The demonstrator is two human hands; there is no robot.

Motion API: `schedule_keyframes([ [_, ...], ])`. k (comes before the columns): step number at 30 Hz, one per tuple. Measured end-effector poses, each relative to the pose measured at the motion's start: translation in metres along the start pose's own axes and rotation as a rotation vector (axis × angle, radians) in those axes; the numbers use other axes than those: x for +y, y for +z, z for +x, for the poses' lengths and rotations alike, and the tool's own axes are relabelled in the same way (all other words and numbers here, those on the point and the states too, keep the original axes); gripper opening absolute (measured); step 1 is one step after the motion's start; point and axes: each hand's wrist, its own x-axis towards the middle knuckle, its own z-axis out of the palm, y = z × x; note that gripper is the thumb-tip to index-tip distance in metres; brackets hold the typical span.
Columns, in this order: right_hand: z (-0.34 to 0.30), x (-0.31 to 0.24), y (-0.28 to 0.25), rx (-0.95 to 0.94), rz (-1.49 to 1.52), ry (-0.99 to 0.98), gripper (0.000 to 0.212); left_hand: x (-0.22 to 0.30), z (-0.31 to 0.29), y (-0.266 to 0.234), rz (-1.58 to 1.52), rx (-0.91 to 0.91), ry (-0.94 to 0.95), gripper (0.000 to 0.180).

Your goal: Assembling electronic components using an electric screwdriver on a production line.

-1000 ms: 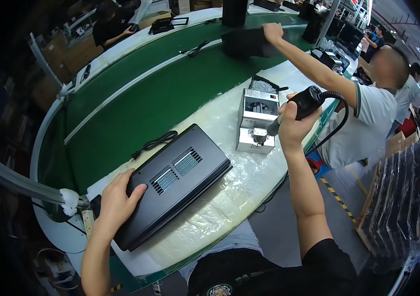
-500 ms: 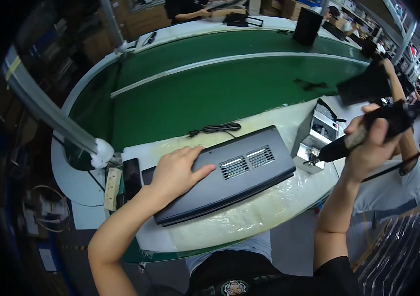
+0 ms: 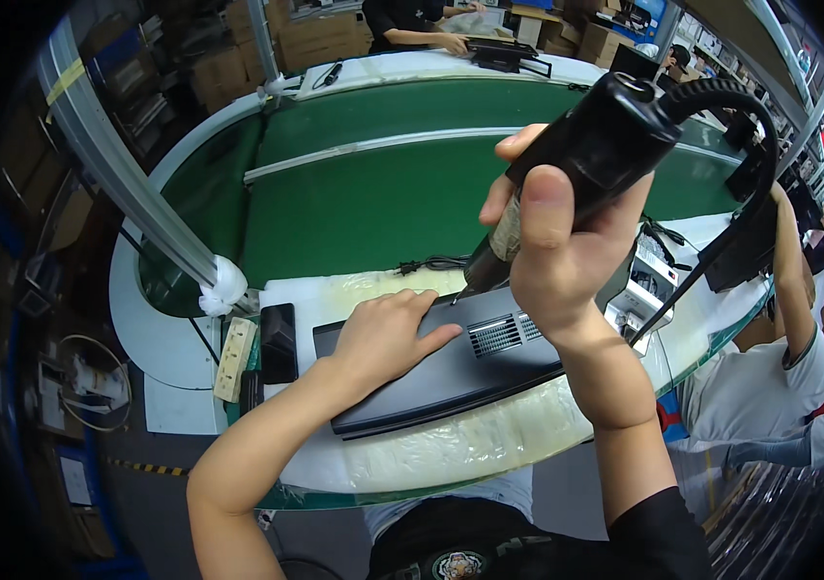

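A dark grey flat casing with slotted vents lies in front of me on the plastic-covered table. My left hand rests on its top, fingers stretched out, thumb toward the vents. In my right hand I grip a black electric screwdriver, tilted with its tip down. That tip meets the casing near its far edge, just beyond my left fingers. Whether a screw sits under the tip, I cannot tell. Behind my right wrist stands a silver box, partly hidden, apparently a screw feeder.
A black power cord lies beyond the casing. At the left are a black block, a power strip and a metal post. A green belt curves behind. Co-workers stand at right and far side; the screwdriver's cable arches right.
My right hand has carried the screwdriver left from the silver box to the casing's far edge. My left hand stays on the casing. The co-worker's dark panel at right has moved lower.
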Motion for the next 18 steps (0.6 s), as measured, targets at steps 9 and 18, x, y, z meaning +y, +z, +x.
schedule_keyframes([
  [9,-0.021,0.017,0.015,-0.065,-0.051,0.096,0.058,-0.002,0.003,-0.001,-0.006,-0.064,-0.006,0.057],
  [18,-0.025,0.024,0.017,-0.054,-0.021,0.169,0.074,-0.001,0.003,-0.001,0.0,-0.067,-0.003,0.059],
])
